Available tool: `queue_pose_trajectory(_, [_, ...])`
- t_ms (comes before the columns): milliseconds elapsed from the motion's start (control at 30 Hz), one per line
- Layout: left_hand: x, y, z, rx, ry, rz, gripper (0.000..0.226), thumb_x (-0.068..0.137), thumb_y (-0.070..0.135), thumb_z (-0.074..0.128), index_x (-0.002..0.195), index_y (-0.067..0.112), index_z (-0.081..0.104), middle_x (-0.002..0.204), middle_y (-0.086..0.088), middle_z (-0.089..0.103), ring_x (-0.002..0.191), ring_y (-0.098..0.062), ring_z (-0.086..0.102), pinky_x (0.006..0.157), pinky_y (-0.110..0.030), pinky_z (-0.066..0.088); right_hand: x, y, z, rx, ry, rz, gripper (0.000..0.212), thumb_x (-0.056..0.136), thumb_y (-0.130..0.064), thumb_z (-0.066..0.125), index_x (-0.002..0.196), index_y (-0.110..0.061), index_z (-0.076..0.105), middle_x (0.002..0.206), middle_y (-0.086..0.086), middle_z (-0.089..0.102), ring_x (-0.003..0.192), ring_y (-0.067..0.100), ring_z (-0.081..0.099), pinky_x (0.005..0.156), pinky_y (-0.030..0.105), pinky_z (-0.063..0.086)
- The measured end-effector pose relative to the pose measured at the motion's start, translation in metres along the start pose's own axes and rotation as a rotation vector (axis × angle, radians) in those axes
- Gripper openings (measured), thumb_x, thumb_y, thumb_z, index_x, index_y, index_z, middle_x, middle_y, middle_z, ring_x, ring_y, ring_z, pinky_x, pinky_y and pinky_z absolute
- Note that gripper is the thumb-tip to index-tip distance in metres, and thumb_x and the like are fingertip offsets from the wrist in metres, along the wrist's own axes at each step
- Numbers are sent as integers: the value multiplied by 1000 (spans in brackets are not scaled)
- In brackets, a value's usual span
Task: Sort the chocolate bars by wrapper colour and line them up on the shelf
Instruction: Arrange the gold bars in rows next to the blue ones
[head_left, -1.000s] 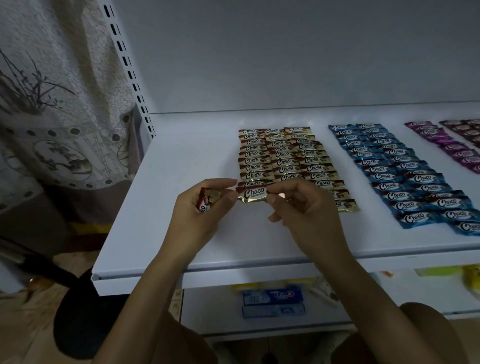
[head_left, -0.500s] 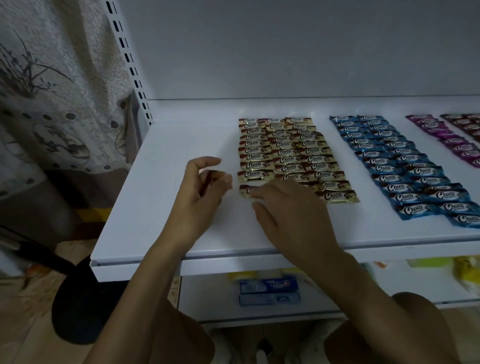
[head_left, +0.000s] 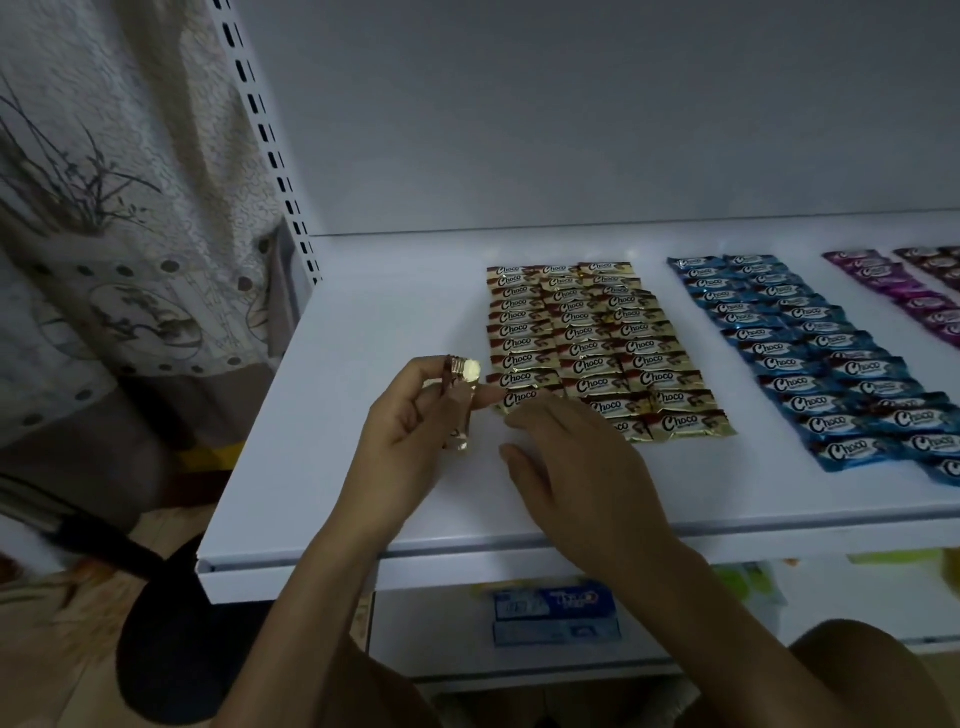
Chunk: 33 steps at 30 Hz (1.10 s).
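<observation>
Pinched upright in left hand (head_left: 405, 431): spare gold bar (head_left: 460, 371), likely kept ready for next slot. Under right hand (head_left: 571, 467), fingers straight: laid gold bar (head_left: 519, 399), squared against gold column (head_left: 519, 332) on shelf (head_left: 363, 364).

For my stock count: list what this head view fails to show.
Head view, gold foil-wrapped chocolate bars in the left hand: number unclear, fingers cover them.
Nearest gold bar on the white shelf: partly hidden under the right hand.
Purple-wrapped bars: rows cut off by the right edge.
Blue box below: print blurred.
</observation>
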<state>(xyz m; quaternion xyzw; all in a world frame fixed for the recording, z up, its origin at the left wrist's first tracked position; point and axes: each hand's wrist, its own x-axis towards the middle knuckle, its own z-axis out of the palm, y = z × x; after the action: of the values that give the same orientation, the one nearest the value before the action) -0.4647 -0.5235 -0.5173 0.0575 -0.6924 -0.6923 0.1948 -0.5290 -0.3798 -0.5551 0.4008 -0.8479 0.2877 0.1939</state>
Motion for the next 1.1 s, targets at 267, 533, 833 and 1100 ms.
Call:
queue_pose_trajectory(267, [6,12,39,-321,1,-90,9,98,14,45,99,7,50,111,-5,72,107,-19,66,95,-35,51,2,-3,-16,455,130,100,29,91,-48,49,102,-26,64,91,-21,60,89,-4,55,78,21,43])
queue_pose_trajectory(533, [4,3,45,-103,18,28,12,88,5,58,78,10,61,77,3,69,72,-7,64,68,-17,49,-6,10,-24,698,415,343,16,89,-32,57,83,-22,67,68,-12,66,67,3,63,64,10,45])
queue_pose_trajectory(833, [-11,-8,40,444,-55,231,12,81,9,75,72,12,66,70,13,64,66,2,56,68,-8,40,2,5,-31,909,289,326,4,87,-23,64,90,-22,67,82,-13,68,77,2,63,68,14,48])
queue_pose_trajectory(1100, [-17,-18,19,799,123,185,24,84,26,71,103,28,55,98,13,61,88,-6,58,72,-24,49,35,30,-29,167,-19,72,21,86,-35,51,83,-23,68,87,-10,60,87,11,54,82,33,41])
